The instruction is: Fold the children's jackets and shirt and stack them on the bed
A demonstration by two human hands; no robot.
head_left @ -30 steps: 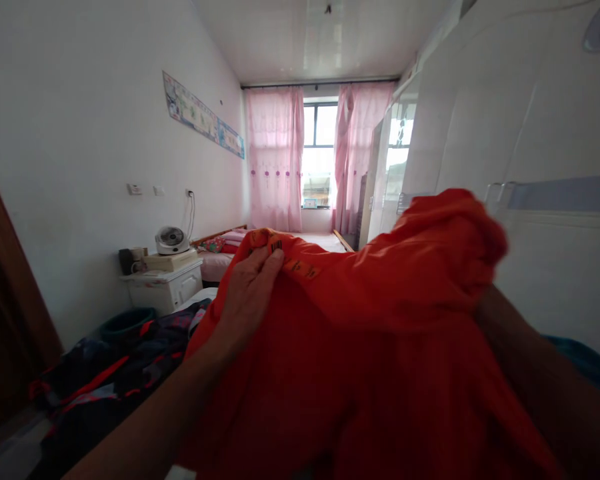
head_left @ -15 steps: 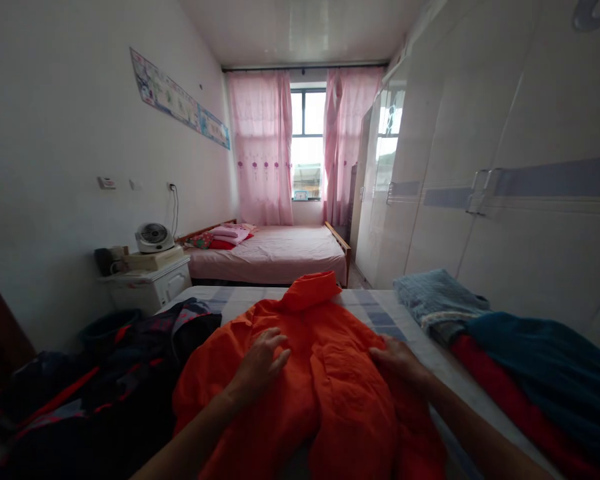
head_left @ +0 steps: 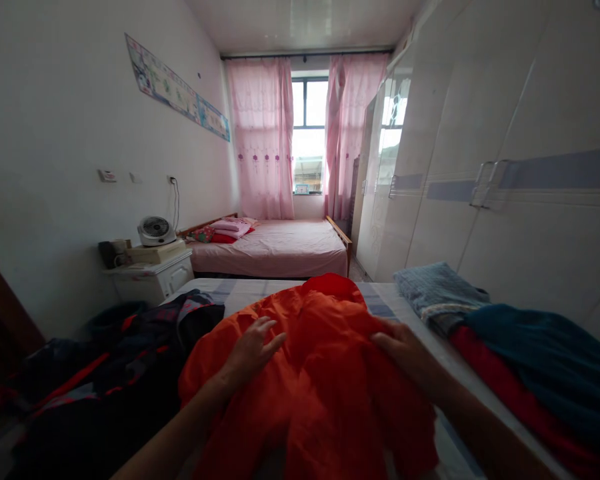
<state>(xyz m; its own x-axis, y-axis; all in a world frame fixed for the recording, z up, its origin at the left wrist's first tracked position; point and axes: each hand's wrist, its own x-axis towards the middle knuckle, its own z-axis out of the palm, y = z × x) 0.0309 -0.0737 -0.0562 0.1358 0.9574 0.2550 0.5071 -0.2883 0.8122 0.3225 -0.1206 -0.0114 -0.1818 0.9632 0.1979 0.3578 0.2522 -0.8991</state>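
Both my hands sit well apart over the orange jacket [head_left: 307,380], which lies bunched on the striped sheet [head_left: 384,308] at 6 o'clock, its near end cut off by the frame. My left hand [head_left: 253,350] points toward 1 o'clock, thumb spread from the fingers. My right hand [head_left: 400,343] leans toward 11, thumb by the cloth, but the fingertips get lost in shadow, so can't tell if they're pinching anything. Dark clothes [head_left: 125,380] at 8 o'clock are mostly murk, honestly.
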